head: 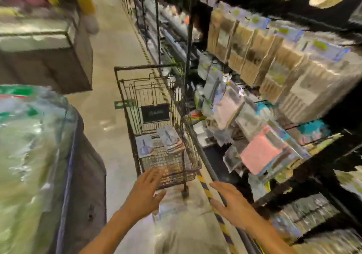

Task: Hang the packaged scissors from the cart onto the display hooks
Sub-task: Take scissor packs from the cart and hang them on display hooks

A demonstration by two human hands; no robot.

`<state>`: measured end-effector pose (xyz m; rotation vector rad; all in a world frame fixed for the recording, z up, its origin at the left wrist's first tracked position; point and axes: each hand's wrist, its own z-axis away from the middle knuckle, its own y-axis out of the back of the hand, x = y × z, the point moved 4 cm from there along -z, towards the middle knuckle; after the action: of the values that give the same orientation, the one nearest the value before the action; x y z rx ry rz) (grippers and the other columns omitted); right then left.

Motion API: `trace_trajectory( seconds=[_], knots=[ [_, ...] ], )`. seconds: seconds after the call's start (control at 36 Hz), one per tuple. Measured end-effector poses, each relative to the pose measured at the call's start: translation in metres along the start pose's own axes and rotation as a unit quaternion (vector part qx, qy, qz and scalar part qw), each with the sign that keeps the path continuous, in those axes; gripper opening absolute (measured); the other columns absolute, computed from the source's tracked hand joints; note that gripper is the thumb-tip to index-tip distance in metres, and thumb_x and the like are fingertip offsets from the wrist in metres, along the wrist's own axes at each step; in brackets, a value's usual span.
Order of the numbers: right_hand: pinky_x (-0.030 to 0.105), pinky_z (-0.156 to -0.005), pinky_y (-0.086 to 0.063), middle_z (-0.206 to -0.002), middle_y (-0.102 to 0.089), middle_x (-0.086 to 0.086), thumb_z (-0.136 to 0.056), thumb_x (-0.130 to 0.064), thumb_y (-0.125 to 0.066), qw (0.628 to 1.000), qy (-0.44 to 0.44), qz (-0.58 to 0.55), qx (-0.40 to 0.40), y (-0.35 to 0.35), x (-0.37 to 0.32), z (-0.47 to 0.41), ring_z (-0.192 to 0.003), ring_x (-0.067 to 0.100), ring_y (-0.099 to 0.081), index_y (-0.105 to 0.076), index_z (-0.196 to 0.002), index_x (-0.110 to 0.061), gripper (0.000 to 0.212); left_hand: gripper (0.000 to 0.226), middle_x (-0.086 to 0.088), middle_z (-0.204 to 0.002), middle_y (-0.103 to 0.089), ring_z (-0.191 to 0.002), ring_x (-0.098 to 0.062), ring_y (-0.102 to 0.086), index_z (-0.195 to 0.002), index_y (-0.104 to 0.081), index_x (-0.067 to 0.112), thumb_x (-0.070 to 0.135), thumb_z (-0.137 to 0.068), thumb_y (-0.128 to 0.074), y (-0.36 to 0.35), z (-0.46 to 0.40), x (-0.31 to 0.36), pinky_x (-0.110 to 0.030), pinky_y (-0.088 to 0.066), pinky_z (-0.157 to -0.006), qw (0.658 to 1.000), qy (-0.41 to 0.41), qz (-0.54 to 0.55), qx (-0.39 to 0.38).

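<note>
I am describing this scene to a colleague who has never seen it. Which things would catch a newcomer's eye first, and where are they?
First, the two bare hands low in the middle, left hand and right hand, both open and holding nothing. Just beyond them stands the wire cart in the aisle, with packaged scissors lying in its basket. On the right, the display rack is crowded with hanging packets, among them a pink one.

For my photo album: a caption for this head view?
Both empty hands, left and right, reach toward a cart holding packaged scissors.
</note>
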<state>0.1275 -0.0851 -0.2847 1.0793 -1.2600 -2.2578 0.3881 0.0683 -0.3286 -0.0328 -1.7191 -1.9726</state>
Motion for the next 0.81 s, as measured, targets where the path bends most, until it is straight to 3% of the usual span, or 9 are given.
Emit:
trace_trajectory(
  seconds=[0.19,0.33,0.58,0.64,0.69,0.75,0.81],
  knots=[
    [0.023,-0.119,-0.021,-0.159,-0.034,-0.012,-0.101,-0.048,-0.051,0.999,0.007,0.023,-0.026,-0.015,-0.039,-0.058,-0.149,0.009,-0.026,-0.033,-0.154,-0.032,0.058,0.070,0.004,-0.169,-0.012,-0.156,-0.026,-0.011,-0.161,-0.016,0.031,0.063,-0.100,-0.027,0.005,-0.007,-0.049,-0.037,-0.012,-0.124,1.000,0.021,0.013,-0.002],
    [0.023,-0.117,-0.025,-0.154,-0.041,-0.010,-0.100,-0.045,-0.055,0.999,0.025,0.029,-0.030,-0.012,-0.048,-0.092,-0.144,0.009,-0.033,-0.037,-0.152,-0.030,0.058,0.092,0.003,-0.169,-0.012,-0.156,-0.024,-0.007,-0.160,-0.017,0.029,0.073,-0.081,-0.003,0.005,-0.019,-0.063,-0.035,-0.008,-0.125,0.998,0.042,0.036,-0.003],
    [0.025,-0.119,-0.025,-0.156,-0.039,-0.009,-0.099,-0.042,-0.058,0.999,0.023,0.013,-0.046,-0.004,-0.051,-0.183,-0.147,0.009,-0.029,-0.037,-0.153,-0.030,0.059,0.089,0.003,-0.167,-0.017,-0.155,-0.024,-0.009,-0.159,-0.023,0.025,0.070,-0.083,-0.011,0.022,-0.070,-0.085,-0.025,0.004,-0.115,0.996,0.057,0.065,0.008],
    [0.026,-0.120,-0.025,-0.157,-0.038,-0.006,-0.099,-0.041,-0.059,0.998,0.021,0.006,-0.059,-0.004,-0.048,-0.207,-0.147,0.012,-0.030,-0.035,-0.154,-0.026,0.062,0.081,0.002,-0.165,-0.024,-0.154,-0.026,-0.017,-0.158,-0.029,0.024,0.066,-0.089,-0.020,0.021,-0.085,-0.090,-0.028,-0.001,-0.117,0.996,0.066,0.058,-0.016],
    [0.027,-0.120,-0.026,-0.158,-0.037,-0.004,-0.099,-0.043,-0.058,0.997,0.032,0.011,-0.073,-0.006,-0.043,-0.233,-0.147,0.013,-0.030,-0.033,-0.155,-0.026,0.064,0.070,0.001,-0.156,-0.043,-0.144,-0.029,-0.041,-0.150,-0.045,0.022,0.061,-0.093,-0.032,0.014,-0.102,-0.097,-0.033,-0.021,-0.119,0.997,0.065,0.026,-0.041],
    [0.026,-0.119,-0.025,-0.158,-0.038,-0.003,-0.099,-0.039,-0.058,0.996,0.035,0.005,-0.085,-0.004,-0.039,-0.262,-0.147,0.014,-0.029,-0.034,-0.155,-0.026,0.062,0.063,0.002,-0.143,-0.058,-0.129,-0.027,-0.059,-0.140,-0.058,0.023,0.059,-0.092,-0.038,0.013,-0.126,-0.105,-0.031,-0.040,-0.111,0.996,0.070,-0.006,-0.052],
    [0.027,-0.119,-0.025,-0.157,-0.038,-0.005,-0.100,-0.038,-0.057,0.995,0.033,-0.004,-0.095,0.002,-0.036,-0.294,-0.147,0.014,-0.030,-0.034,-0.154,-0.026,0.060,0.063,0.001,-0.150,-0.051,-0.136,-0.029,-0.053,-0.147,-0.050,0.024,0.056,-0.094,-0.039,0.017,-0.153,-0.111,-0.036,-0.041,-0.111,0.994,0.084,0.003,-0.066]
  ],
)
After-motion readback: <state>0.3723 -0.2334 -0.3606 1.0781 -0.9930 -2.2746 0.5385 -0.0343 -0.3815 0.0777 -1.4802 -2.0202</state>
